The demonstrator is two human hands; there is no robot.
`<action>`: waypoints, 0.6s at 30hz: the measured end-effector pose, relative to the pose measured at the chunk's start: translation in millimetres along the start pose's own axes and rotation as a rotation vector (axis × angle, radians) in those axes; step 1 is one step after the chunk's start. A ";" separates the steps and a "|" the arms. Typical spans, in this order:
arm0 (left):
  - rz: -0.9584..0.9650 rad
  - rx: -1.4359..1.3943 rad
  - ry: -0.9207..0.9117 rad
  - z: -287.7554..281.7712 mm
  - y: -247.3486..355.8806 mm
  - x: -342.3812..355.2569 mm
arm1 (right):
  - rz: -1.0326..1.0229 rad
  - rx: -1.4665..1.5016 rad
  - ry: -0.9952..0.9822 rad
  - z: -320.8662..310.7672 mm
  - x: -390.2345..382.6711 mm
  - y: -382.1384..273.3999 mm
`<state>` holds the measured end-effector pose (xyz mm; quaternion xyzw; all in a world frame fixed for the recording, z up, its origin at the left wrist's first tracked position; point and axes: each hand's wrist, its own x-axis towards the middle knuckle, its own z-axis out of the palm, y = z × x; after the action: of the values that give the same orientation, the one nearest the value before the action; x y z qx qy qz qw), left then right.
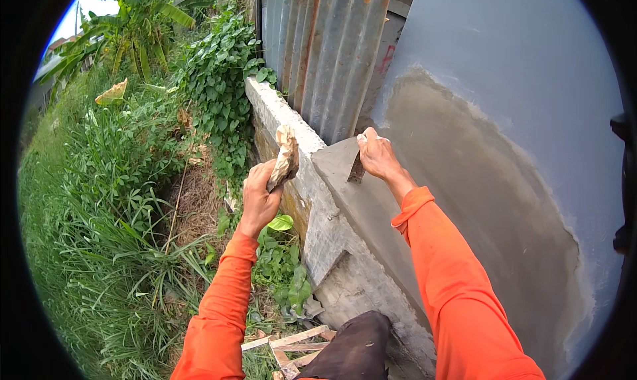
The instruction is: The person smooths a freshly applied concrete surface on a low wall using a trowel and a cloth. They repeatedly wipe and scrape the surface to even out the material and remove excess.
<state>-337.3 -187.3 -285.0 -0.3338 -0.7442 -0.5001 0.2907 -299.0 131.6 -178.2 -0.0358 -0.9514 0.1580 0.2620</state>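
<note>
Flat-bladed tool [357, 169]: thin, stiff plate, brown and stained, straight-edged; held above the smooth grey ledge [335, 159], at the foot of the plastered wall. Visible part a narrow strip; its long axis runs from beneath the fingers down toward the wearer, leaning slightly left. Whether its edge touches the ledge cannot be told.

Right hand [378, 157]: clamped on the tool; a bit of white shows at the fingers.

Left hand [259, 197]: well apart from the right, closed round the base of a crumpled paper wad [286, 153]; tan, creased, darker low down, long axis steep, upper end tipped slightly right.

Plaster patch [478, 161]: grey-brown, broad, rounded, ragged pale border, on a smooth blue-grey wall [524, 35].

Corrugated sheet [322, 55]: ribbed metal, rust-streaked, upright behind a rough, pale-topped low wall [282, 108].

Wooden slats [302, 347]: pale, crossed, below, beside a dark-clothed leg [355, 347].

Grass [99, 260]: long-bladed, dense, at left.
</note>
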 end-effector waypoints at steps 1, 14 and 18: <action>0.117 0.074 -0.012 19.8 -7.9 28.0 | -0.009 0.004 -0.001 1.0 -1.3 1.1; 0.589 0.488 -0.610 234.4 -27.8 181.6 | -0.097 -0.046 0.137 15.1 -1.5 7.2; 0.474 0.503 -0.719 248.4 -35.5 185.4 | -0.088 -0.040 0.137 15.4 -1.7 6.9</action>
<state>-502.5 74.2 -244.6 -0.5649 -0.7985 -0.0786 0.1927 -305.5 133.5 -193.8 -0.0100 -0.9349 0.1245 0.3323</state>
